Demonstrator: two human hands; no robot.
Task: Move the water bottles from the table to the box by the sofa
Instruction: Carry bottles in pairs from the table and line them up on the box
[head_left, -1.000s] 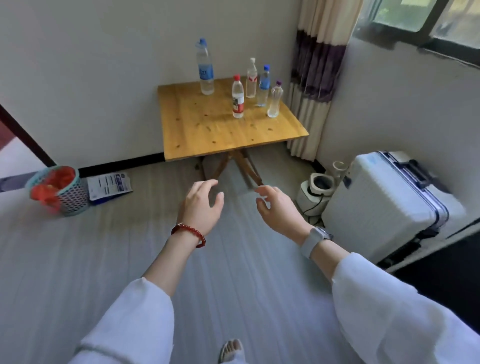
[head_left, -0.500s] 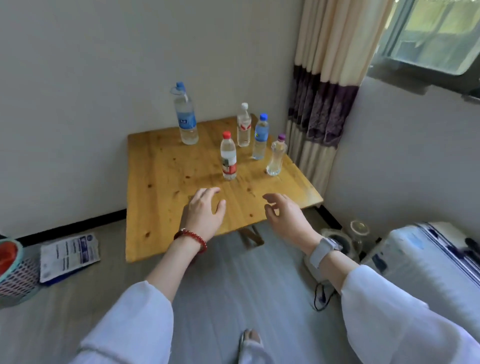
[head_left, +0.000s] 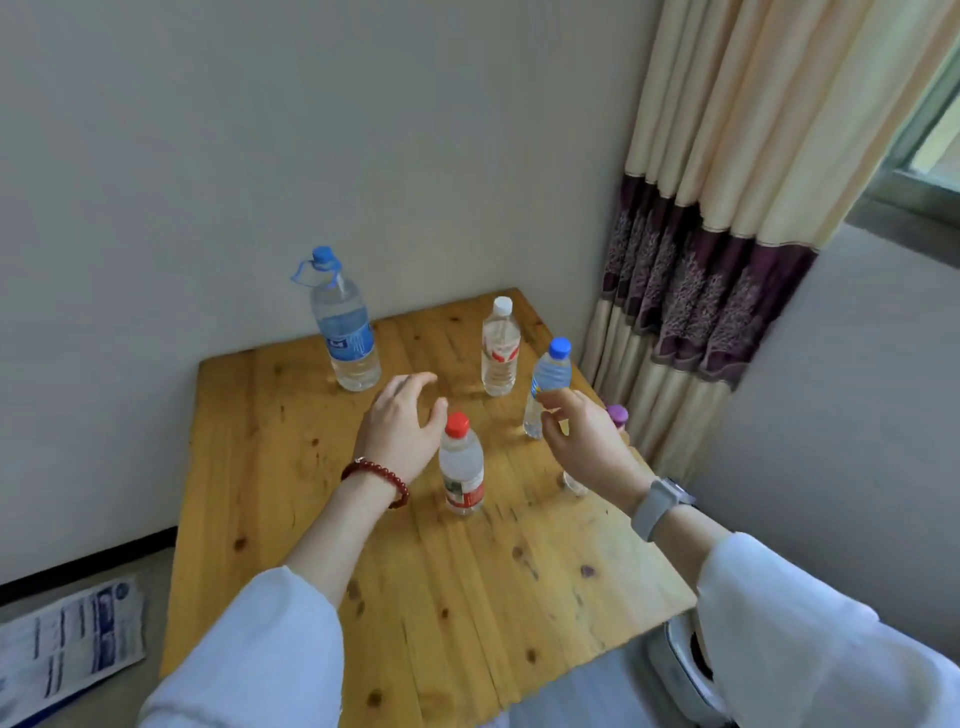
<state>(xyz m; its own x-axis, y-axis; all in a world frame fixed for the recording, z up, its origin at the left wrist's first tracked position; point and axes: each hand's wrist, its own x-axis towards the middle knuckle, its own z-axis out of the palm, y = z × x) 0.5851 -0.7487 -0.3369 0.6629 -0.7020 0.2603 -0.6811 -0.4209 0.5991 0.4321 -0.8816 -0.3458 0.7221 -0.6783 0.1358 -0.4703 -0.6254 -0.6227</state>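
Note:
Several clear water bottles stand upright on a square wooden table (head_left: 447, 597). A large blue-capped bottle (head_left: 345, 332) is at the back left, a white-capped bottle (head_left: 500, 351) at the back. A small blue-capped bottle (head_left: 548, 384) and a purple-capped bottle (head_left: 617, 415) stand at the right, the latter mostly hidden by my right hand (head_left: 587, 441). A red-capped bottle (head_left: 461, 467) is in the middle. My left hand (head_left: 402, 426) hovers open just left of its cap. My right hand is open, fingers close to the small blue-capped bottle. The box and sofa are out of view.
The table sits in a corner against a pale wall, with a cream and purple curtain (head_left: 717, 218) at the right. A printed sheet (head_left: 67, 649) lies on the floor at the left. A white appliance (head_left: 680, 670) stands on the floor under the table's right corner.
The view has closed in on the table. Both hands have reached forward over the tabletop, from the near edge to among the bottles. Nothing has been grasped.

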